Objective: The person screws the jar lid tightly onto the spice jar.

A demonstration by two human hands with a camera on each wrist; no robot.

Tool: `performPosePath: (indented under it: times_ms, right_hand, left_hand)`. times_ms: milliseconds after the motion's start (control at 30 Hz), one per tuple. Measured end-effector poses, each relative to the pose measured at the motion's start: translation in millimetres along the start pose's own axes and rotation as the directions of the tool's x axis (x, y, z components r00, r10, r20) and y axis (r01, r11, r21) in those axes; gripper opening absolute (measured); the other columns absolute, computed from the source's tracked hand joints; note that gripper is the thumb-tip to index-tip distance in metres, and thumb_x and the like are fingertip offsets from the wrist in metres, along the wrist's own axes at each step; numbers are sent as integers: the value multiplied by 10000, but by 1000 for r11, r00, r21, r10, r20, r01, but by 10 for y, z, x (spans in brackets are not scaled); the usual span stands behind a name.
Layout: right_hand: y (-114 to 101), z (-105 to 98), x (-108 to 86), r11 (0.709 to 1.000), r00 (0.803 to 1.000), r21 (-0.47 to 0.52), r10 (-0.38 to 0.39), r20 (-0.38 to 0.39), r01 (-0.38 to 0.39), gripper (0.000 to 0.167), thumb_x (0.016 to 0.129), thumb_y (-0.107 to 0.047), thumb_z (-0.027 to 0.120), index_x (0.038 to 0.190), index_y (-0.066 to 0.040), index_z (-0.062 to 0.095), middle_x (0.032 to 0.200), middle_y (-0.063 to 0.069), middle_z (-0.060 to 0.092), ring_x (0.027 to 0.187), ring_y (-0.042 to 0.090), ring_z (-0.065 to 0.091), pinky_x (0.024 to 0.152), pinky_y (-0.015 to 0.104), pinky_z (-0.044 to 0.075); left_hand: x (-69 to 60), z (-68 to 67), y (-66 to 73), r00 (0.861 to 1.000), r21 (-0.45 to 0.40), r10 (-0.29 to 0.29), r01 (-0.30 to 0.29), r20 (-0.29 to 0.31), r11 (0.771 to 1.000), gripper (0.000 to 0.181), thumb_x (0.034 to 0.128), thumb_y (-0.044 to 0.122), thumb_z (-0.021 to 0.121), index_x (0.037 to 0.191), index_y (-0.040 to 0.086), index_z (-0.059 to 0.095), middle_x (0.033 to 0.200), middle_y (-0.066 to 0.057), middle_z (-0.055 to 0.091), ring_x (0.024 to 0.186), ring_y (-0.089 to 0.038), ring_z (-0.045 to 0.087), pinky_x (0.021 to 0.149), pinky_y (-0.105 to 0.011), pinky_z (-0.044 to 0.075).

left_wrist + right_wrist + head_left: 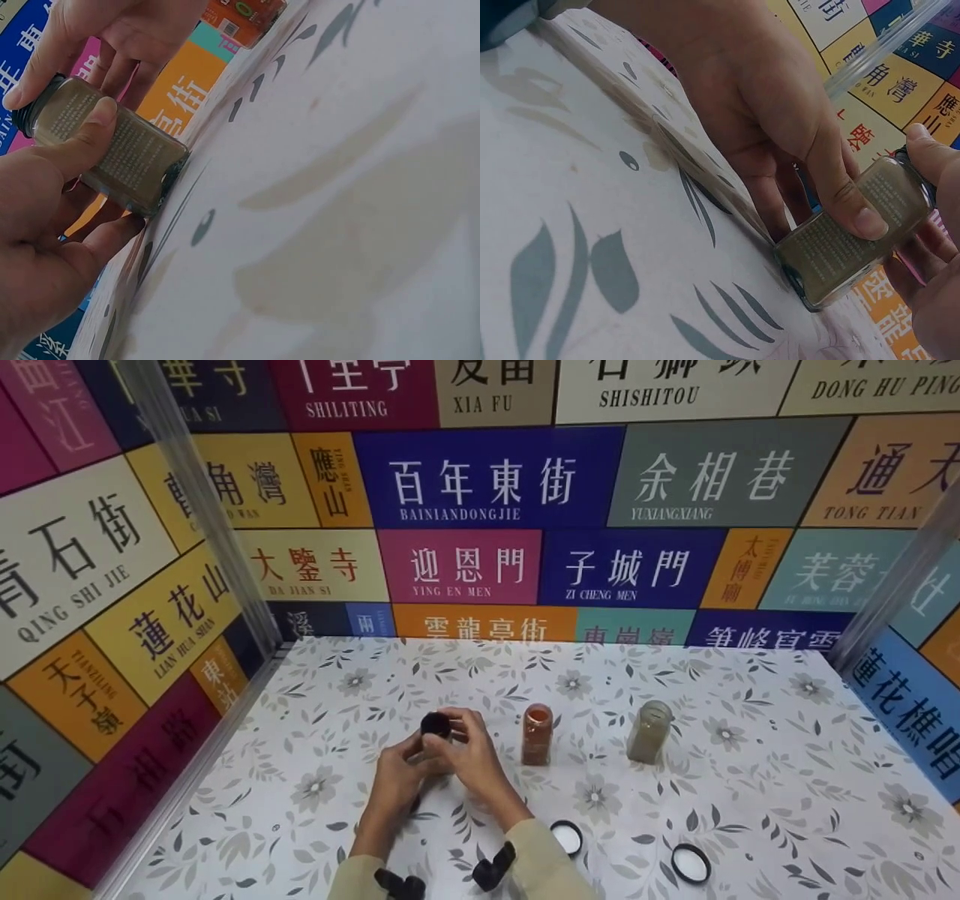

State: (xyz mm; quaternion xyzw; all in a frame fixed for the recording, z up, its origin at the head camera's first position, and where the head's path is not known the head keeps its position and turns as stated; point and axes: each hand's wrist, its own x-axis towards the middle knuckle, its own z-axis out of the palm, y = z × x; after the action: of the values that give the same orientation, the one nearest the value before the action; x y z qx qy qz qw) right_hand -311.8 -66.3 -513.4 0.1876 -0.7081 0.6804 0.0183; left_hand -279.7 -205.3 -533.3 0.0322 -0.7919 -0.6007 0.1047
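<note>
My left hand (399,774) grips the body of a square glass spice jar (112,142), its thumb across the printed side. The jar holds a brownish powder and stands on the patterned table, as the right wrist view shows. At its top, my right hand (471,746) pinches the black cap (435,724) between thumb and fingers. In the head view the hands hide most of this jar. To their right stands an uncapped jar (537,739) of orange-red powder, and beyond it another uncapped jar (649,733) with greyish-brown contents.
Two black caps with white insides lie on the table: one cap (566,838) beside the right sleeve, the other cap (690,864) farther right. Walls with coloured street-name panels (487,480) enclose the table (750,780) at the back and sides.
</note>
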Motion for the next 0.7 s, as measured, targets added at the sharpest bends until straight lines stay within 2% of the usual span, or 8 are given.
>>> performPosePath:
  times_ms: [100,200,333,467,700]
  right_hand:
    - [-6,-18,8,1000,999,-8,21,39,-21,468,927,-237,719,1358,-125,576,1379,139,486,1281,334,544,1136,469,425]
    - [1,-32,21,1000,996,-29,12,83,-10,509,974,-238,656,1448,-112,521,1436,154,445,1311,351,514,1147,480,411]
    - [22,-29,43,998,994,-55,-10,109,16,475,995,-222,622,1438,-76,531,1452,179,437,1309,366,509,1142,508,407]
    - [29,-7,41,997,996,-68,-21,83,26,418,973,-221,651,1350,-50,593,1416,177,466,1273,375,527,1115,523,430]
    - [11,52,20,983,994,-151,-104,13,105,424,941,-259,683,1289,-23,630,1306,148,520,1222,302,541,1041,478,479]
  left_hand:
    - [5,-1,6,1000,3,-18,18,2,1000,679,787,270,845,1384,72,587,1381,-133,629,1283,-318,605,1099,-450,472]
    - [8,-1,13,999,-1,-32,32,11,999,687,779,243,850,1392,85,580,1410,-125,606,1305,-310,588,1111,-444,460]
    - [11,-1,12,999,-8,-36,36,11,999,682,791,193,838,1405,80,563,1429,-125,587,1315,-298,581,1107,-428,464]
    - [9,6,8,999,-29,-38,38,17,999,681,794,182,836,1406,69,559,1415,-127,600,1279,-291,611,1079,-397,489]
    - [6,-1,18,999,20,42,-42,-1,999,585,815,49,783,1367,21,592,1316,-178,665,1245,-323,630,1048,-415,514]
